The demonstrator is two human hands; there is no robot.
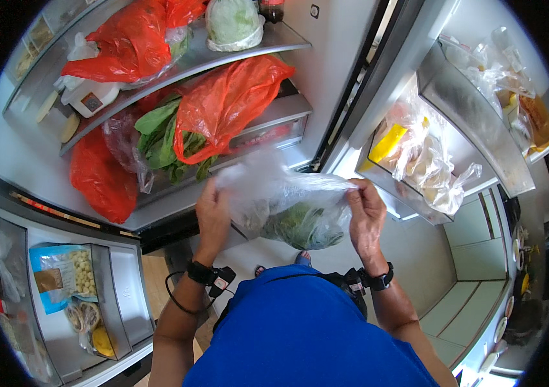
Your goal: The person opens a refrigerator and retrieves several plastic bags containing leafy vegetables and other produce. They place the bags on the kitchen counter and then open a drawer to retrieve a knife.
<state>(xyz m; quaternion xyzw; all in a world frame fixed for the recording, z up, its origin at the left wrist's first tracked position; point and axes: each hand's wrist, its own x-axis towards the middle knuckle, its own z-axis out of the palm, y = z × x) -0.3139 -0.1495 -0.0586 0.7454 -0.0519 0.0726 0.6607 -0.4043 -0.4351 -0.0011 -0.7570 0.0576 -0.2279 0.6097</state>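
Note:
A clear plastic bag (300,222) with leafy greens inside hangs between my hands in front of the open fridge. My left hand (213,209) is closed on the bag's left upper edge, its fingertips partly hidden by the pale plastic. My right hand (366,209) pinches the bunched top at the right. Just beyond the bag, a red bag (229,97) lies on the lower shelf with loose green leaves (161,129) spilling beside it. Another red bag (103,180) and a crumpled clear bag hang to their left.
The upper shelf (287,39) holds red bags, a wrapped cabbage (229,22) and containers. The right door's bins (474,148) hold bagged food. The left door's bins (132,306) hold packets, including a blue pouch (49,297). Pale cabinets (471,258) stand at the right; my feet show below.

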